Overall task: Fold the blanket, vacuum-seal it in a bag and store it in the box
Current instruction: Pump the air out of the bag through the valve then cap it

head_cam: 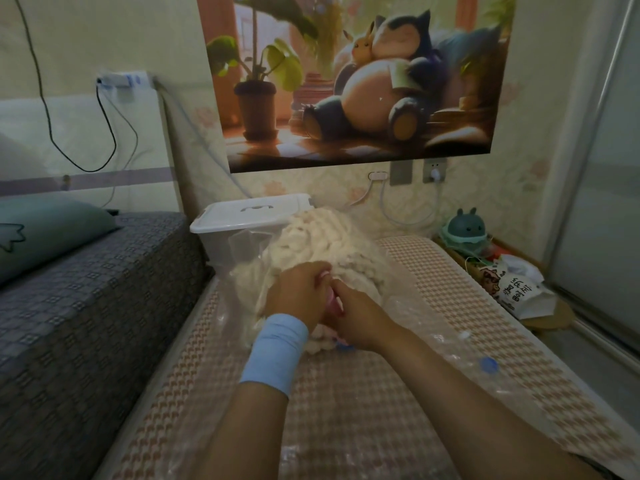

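Cream floral wallpaper (485, 209) straight ahead, and up at 12 o'clock hangs a big cartoon poster (356, 77), warm and bright in a dim room. Just under it, toward 1 o'clock, a white wall socket (434, 170) with a plug in. Over at 9 o'clock, a bed (86, 306) in a grey patterned cover, green pillow (48, 233) on top, pale headboard (79, 133) behind. At 3 o'clock, a frosted sliding door (595, 202). Down at 6, a houndstooth mat (346, 410).
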`<action>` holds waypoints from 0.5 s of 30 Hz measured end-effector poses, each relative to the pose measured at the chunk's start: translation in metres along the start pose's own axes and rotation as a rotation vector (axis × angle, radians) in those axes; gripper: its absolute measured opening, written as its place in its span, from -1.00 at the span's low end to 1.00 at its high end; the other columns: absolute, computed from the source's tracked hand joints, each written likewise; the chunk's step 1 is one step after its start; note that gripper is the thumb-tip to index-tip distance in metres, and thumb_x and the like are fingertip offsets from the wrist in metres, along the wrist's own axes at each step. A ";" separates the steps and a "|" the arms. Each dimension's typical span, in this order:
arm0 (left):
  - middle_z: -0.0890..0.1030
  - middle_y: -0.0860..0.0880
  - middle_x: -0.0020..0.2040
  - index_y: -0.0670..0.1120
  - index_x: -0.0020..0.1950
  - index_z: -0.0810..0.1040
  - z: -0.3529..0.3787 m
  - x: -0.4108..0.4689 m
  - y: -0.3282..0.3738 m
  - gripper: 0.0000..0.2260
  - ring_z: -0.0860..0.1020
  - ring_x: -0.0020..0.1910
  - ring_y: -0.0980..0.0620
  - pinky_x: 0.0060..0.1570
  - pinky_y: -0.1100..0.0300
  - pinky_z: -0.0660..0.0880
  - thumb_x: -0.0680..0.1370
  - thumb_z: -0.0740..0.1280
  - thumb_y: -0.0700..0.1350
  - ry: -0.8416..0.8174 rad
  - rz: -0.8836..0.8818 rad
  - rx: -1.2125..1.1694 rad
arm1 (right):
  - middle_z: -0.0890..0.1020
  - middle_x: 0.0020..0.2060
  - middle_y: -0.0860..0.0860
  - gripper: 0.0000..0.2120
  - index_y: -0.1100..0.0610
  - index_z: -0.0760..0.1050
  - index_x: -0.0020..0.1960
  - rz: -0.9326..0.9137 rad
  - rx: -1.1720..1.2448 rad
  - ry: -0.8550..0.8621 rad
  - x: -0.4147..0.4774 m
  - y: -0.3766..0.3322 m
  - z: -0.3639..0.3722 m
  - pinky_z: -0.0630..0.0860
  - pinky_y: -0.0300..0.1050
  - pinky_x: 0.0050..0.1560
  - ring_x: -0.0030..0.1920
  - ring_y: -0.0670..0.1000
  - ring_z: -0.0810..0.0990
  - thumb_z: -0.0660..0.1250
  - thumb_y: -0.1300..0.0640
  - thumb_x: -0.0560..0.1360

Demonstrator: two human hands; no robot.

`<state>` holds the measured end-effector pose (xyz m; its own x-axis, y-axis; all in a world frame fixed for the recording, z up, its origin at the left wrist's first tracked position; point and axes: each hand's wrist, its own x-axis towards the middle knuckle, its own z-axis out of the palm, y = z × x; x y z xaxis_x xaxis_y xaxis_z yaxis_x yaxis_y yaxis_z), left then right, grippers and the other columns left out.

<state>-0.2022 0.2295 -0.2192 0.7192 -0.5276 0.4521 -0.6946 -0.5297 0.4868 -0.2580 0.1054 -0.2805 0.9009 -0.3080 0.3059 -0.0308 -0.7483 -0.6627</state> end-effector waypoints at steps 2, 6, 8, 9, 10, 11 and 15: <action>0.64 0.03 0.13 0.09 0.21 0.59 -0.020 0.005 0.013 -0.76 0.58 0.08 -0.01 0.08 0.20 0.44 0.60 0.22 0.00 0.211 0.115 0.036 | 0.62 0.02 -0.10 -0.61 -0.05 0.43 0.25 0.006 0.058 0.015 0.001 0.004 -0.004 0.51 -0.06 -0.10 -0.08 -0.05 0.59 0.43 -0.05 0.48; 0.66 0.06 0.07 0.00 0.17 0.62 -0.057 0.014 0.026 -0.78 0.60 0.01 0.09 0.01 0.26 0.48 0.61 0.24 -0.02 0.716 0.369 0.004 | 0.59 0.01 -0.17 -0.61 -0.12 0.43 0.25 -0.007 0.087 -0.003 0.003 0.011 -0.008 0.58 -0.08 -0.09 -0.08 -0.11 0.58 0.47 -0.02 0.48; 0.65 0.05 0.09 -0.01 0.20 0.61 -0.045 0.017 0.018 -0.77 0.60 0.02 0.07 0.03 0.24 0.48 0.62 0.24 -0.04 0.643 0.383 -0.022 | 0.60 0.02 -0.14 -0.61 -0.10 0.43 0.26 -0.010 0.086 -0.005 0.003 0.011 -0.007 0.59 -0.04 -0.08 -0.11 -0.10 0.57 0.47 -0.01 0.48; 0.64 0.04 0.11 -0.01 0.22 0.60 -0.031 0.016 0.011 -0.76 0.59 0.04 0.04 0.04 0.25 0.45 0.62 0.23 -0.04 0.513 0.333 -0.044 | 0.61 0.03 -0.12 -0.61 -0.08 0.44 0.26 -0.011 0.082 -0.004 0.004 0.011 -0.006 0.59 -0.02 -0.07 -0.12 -0.09 0.58 0.46 -0.02 0.48; 0.62 0.03 0.14 0.01 0.25 0.58 -0.016 0.013 0.005 -0.75 0.58 0.07 0.02 0.05 0.27 0.41 0.62 0.22 -0.04 0.342 0.264 -0.063 | 0.62 0.04 -0.10 -0.60 -0.07 0.43 0.27 -0.013 0.073 0.000 0.003 0.010 -0.005 0.59 0.00 -0.06 -0.10 -0.07 0.59 0.46 -0.02 0.48; 0.60 0.03 0.18 0.02 0.29 0.55 -0.002 0.011 -0.002 -0.73 0.56 0.12 0.01 0.07 0.28 0.38 0.62 0.21 -0.03 0.157 0.200 -0.065 | 0.63 0.07 -0.08 -0.58 -0.05 0.43 0.29 -0.012 0.059 0.006 0.003 0.010 -0.005 0.59 0.03 -0.03 -0.06 -0.04 0.61 0.45 -0.03 0.48; 0.59 0.01 0.22 0.06 0.30 0.55 0.003 0.009 -0.005 -0.73 0.54 0.18 -0.01 0.19 0.16 0.43 0.61 0.23 -0.02 -0.045 0.143 -0.005 | 0.63 0.14 -0.07 -0.51 -0.07 0.39 0.35 -0.024 0.060 0.029 0.002 0.008 -0.003 0.58 0.04 0.04 0.06 -0.03 0.62 0.44 -0.07 0.47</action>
<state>-0.1920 0.2257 -0.2199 0.6116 -0.6269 0.4826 -0.7895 -0.4438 0.4239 -0.2578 0.0964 -0.2830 0.8883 -0.3073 0.3413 0.0178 -0.7195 -0.6942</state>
